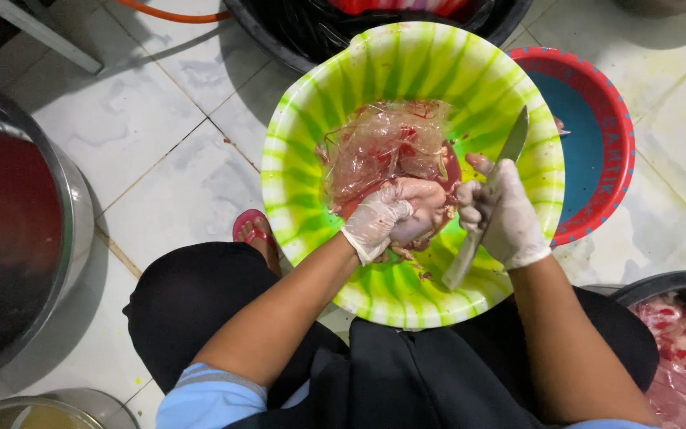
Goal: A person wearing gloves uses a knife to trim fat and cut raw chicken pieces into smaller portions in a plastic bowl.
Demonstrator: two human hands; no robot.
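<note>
We look down on a floor (160, 119) of pale marbled tiles with thin dark joints, stained in places; at far left a large steel pot (17, 230) stands on it, reddish inside, and below it the rim of a second steel vessel (41, 407) shows at the bottom edge; an orange hose (172, 13) curves across the top. Between pot and bowl we see one foot in a pink sandal (252, 230); dark trousers and light blue sleeves fill the lower middle.

At centre sits one green and yellow striped plastic bowl (406, 71), resting against a black tub (295, 36) lined with black plastic; inside the bowl lies a crumpled clear plastic bag (383, 147) smeared red, and just below it a piece of raw meat (422, 218). Our left hand (387, 218), in a thin white glove, is closed around the meat, pressing it low in the bowl. Our right hand (502, 214), gloved too, is clenched on the handle of one knife (490, 199), blade pointing up and away, close beside the meat; whether the blade touches it we cannot tell.

Further right, one red basin (609, 143) with a blue inside tucks under the bowl's rim; at bottom right a dark tub (660, 286) holds pink meat pieces.
</note>
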